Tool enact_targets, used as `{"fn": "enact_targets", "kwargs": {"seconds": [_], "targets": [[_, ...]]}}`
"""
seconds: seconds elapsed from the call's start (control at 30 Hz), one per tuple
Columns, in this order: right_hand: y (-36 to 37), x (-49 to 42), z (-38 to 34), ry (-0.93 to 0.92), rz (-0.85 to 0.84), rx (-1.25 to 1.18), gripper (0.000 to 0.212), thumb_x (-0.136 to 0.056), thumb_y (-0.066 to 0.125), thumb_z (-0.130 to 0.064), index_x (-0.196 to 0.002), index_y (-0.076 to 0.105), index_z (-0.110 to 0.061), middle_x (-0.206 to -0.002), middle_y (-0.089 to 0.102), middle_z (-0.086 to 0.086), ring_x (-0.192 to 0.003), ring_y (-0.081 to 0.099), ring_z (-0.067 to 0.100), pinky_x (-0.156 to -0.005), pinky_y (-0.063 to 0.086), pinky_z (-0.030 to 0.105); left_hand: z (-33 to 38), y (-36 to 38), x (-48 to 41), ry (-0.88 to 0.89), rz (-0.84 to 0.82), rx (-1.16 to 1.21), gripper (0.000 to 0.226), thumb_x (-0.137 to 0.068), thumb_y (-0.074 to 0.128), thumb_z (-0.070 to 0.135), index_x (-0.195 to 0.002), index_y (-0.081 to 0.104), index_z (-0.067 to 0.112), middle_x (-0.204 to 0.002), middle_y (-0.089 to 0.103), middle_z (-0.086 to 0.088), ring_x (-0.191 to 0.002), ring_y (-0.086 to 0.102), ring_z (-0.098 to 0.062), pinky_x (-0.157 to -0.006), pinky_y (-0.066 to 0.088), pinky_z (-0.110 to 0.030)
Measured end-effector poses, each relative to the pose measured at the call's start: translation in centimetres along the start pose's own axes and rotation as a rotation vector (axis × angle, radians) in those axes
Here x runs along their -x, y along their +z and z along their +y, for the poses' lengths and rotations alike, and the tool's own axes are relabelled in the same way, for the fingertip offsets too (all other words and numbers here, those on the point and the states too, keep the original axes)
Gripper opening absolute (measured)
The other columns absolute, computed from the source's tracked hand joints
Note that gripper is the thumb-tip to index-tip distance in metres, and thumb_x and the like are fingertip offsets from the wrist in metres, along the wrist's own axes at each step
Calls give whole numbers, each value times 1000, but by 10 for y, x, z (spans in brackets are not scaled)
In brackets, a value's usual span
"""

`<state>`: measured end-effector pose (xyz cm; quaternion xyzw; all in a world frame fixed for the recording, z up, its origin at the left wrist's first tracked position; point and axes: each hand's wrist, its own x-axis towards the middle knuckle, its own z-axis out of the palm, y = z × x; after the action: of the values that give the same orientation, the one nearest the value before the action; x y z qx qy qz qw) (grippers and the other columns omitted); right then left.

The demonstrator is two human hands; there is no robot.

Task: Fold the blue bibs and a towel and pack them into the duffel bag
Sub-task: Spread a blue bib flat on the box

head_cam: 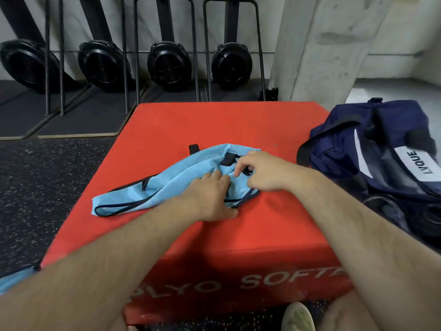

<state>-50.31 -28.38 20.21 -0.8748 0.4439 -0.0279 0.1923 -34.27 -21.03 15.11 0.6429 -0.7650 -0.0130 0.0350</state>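
A light blue bib (167, 177) with dark trim lies crumpled on the red soft plyo box (238, 125). My left hand (210, 194) rests on the bib's right part, fingers fairly straight and pressing the cloth down. My right hand (257, 169) is just beyond it, fingers curled and pinching the bib's fabric near a black strap end. The navy duffel bag (372, 151) sits open to the right of the box, a white label on it. A second piece of light blue cloth (14, 280) shows at the lower left edge.
Several black rowing machines (167, 63) stand upright in racks against the back wall. A concrete pillar (334, 44) rises behind the box. Speckled black rubber floor (47, 175) lies to the left. My shoe (298, 316) is at the bottom edge.
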Motion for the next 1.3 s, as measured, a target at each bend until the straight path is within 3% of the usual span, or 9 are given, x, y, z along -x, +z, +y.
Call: {"fn": "enact_targets", "kwargs": {"seconds": [0.17,0.3,0.5,0.73,0.8,0.9,1.03,1.2,1.3], "targets": [[5,3,-5,-16,-129,36,61,-73,83,-26,-125,53,-28,-115,41,-10,-109,47,13,-95,46,34,-9,-21,-10,3,89,317,6,-85,56,25,-82,57,20,-87,64,0,-85,63,-25,-68,45,-35],[-4,2,-8,-183,225,-102,11,-92,68,-25,-99,66,-17,-85,58,-11,-70,50,3,-68,38,23,-19,-45,-8,-7,252,528,7,-84,57,12,-89,61,15,-75,62,7,-63,56,0,-58,42,-16],[-26,11,-9,-152,539,-298,16,-101,56,-23,-86,62,-22,-60,49,-9,-50,44,2,-51,35,16,-33,-60,-6,-94,203,550,14,-81,65,12,-87,54,18,-76,60,6,-58,52,2,-52,37,-12],[-27,21,-12,-141,359,-428,23,-87,76,-28,-109,70,-25,-94,70,-10,-79,61,-2,-76,46,19,-20,-75,-6,-43,317,893,6,-89,70,10,-90,66,14,-83,66,7,-74,56,-3,-74,46,-22],[-28,23,-18,-172,406,-370,13,-89,70,-14,-97,74,-24,-87,71,-11,-75,61,1,-74,47,24,-18,-76,-5,-41,306,943,8,-87,73,13,-90,66,12,-85,66,4,-77,57,-6,-75,46,-23],[-33,28,-22,-168,483,-447,34,-87,57,1,-83,68,-32,-82,71,-14,-77,64,3,-72,49,21,-17,-75,-3,-84,227,876,16,-85,74,14,-85,59,12,-77,61,3,-69,54,-9,-64,44,-19],[-48,37,-14,-103,633,-431,33,-84,50,4,-89,64,-25,-92,66,-11,-80,57,0,-72,42,10,-24,-71,-7,-178,251,733,23,-83,75,14,-77,53,14,-68,58,3,-63,53,-16,-66,47,-32],[-40,42,-11,-120,428,-146,59,-75,68,-32,-132,52,-29,-122,52,-7,-114,51,9,-101,43,31,-12,-82,-6,-75,321,867,8,-87,71,9,-86,63,6,-77,63,-3,-70,56,-14,-71,49,-33],[-32,33,-28,-223,409,-90,47,-79,62,-45,-123,59,-30,-113,62,-10,-108,58,12,-94,48,36,-3,-86,-4,-3,349,812,1,-89,65,5,-89,64,5,-75,61,1,-68,52,-10,-68,45,-28]]}}
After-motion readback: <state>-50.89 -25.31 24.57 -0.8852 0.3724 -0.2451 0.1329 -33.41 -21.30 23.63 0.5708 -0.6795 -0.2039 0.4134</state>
